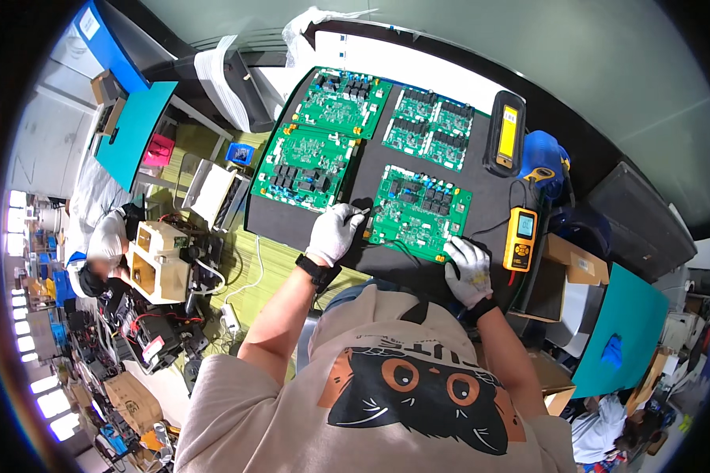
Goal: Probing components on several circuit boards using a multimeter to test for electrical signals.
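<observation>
A green circuit board with black relays and blue parts lies on the dark mat in front of me. My left hand, in a white glove, is at its left edge. Its thumb and fingertips are pinched together, and what they hold is too small to make out. At the board's near right corner is my right hand, also gloved, its fingers closed on the corner. Dark leads run over the mat near the board. To the right lies a yellow handheld meter with a lit screen.
Two larger green boards lie at left, and a panel of smaller boards behind. A black-framed yellow device and a blue tool sit at back right. Cardboard boxes stand at right. Another person works far left.
</observation>
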Tool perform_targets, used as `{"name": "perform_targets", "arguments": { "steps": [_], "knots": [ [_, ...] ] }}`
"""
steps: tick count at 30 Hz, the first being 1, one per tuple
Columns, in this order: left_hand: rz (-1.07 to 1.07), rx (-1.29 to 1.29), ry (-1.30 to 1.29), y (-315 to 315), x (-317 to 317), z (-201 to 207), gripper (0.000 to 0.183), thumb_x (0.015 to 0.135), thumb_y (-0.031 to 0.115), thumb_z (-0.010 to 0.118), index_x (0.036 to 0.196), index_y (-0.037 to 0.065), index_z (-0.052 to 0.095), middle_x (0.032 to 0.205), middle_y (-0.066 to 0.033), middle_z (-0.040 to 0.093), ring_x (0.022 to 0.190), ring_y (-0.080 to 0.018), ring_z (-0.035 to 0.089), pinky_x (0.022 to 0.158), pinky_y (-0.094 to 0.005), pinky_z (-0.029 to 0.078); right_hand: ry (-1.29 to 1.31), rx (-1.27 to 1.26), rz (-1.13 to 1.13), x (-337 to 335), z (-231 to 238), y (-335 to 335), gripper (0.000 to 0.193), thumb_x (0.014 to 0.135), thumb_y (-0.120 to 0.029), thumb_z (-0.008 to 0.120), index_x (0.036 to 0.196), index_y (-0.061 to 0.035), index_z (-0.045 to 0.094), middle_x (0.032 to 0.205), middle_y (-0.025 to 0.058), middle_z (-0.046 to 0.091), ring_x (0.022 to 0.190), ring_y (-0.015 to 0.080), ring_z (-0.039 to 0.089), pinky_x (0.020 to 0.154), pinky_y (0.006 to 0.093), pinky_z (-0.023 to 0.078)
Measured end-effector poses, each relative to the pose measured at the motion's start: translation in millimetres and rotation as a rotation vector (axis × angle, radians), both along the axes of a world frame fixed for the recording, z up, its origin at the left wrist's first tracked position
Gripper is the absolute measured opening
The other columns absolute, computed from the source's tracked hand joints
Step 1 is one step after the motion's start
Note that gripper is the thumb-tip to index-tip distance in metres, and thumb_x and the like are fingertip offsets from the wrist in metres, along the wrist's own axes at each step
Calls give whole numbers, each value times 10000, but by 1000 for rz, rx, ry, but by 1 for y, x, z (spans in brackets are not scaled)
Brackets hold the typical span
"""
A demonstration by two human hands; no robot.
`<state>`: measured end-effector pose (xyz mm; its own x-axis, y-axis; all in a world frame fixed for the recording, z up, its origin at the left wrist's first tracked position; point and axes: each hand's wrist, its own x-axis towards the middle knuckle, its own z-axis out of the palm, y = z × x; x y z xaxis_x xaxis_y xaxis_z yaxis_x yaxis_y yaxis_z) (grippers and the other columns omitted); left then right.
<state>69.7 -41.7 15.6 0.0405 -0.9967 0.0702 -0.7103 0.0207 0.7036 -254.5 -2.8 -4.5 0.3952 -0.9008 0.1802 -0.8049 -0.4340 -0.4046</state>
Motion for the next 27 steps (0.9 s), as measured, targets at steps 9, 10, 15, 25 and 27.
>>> {"name": "perform_targets", "arguments": {
  "steps": [9, 10, 15, 25, 27],
  "knots": [
    [-210, -74, -29, -16, -1, 17, 126, 846, 118, 659, 956, 58, 668, 873, -157, 649, 795, -363, 633, 673, -403, 502, -8, -24, -11, 1, -1, 1, 429, 767, -194, 632, 1195, -171, 616, 1286, 58, 573, 1183, 274, 531, 975, 445, 409],
    [-259, -123, -91, -21, 1, 19, 128, 840, 107, 655, 959, 63, 671, 882, -153, 645, 792, -362, 632, 674, -406, 502, -9, -21, -8, 2, 0, 1, 427, 768, -192, 631, 1195, -170, 615, 1285, 60, 573, 1180, 276, 533, 974, 447, 409],
    [-350, -230, -107, -50, 2, 19, 145, 785, 151, 710, 918, 93, 704, 826, -112, 609, 778, -325, 598, 692, -415, 478, -27, -34, 1, 1, 0, 0, 424, 768, -180, 632, 1191, -166, 612, 1281, 66, 576, 1168, 283, 542, 968, 451, 412],
    [-412, -450, -519, -74, 10, 6, 47, 689, 232, 729, 721, 200, 718, 771, 32, 633, 885, -204, 573, 889, -401, 430, -17, -18, 6, 2, 4, 0, 421, 762, -153, 642, 1181, -145, 602, 1279, 69, 573, 1162, 289, 538, 971, 450, 404],
    [-415, -420, -553, -75, 9, 3, 40, 684, 227, 729, 711, 200, 717, 769, 36, 638, 891, -199, 575, 909, -401, 429, 0, 0, 0, 2, 4, -1, 431, 766, -182, 634, 1195, -159, 605, 1281, 64, 578, 1162, 286, 545, 965, 453, 416]
  ]
}}
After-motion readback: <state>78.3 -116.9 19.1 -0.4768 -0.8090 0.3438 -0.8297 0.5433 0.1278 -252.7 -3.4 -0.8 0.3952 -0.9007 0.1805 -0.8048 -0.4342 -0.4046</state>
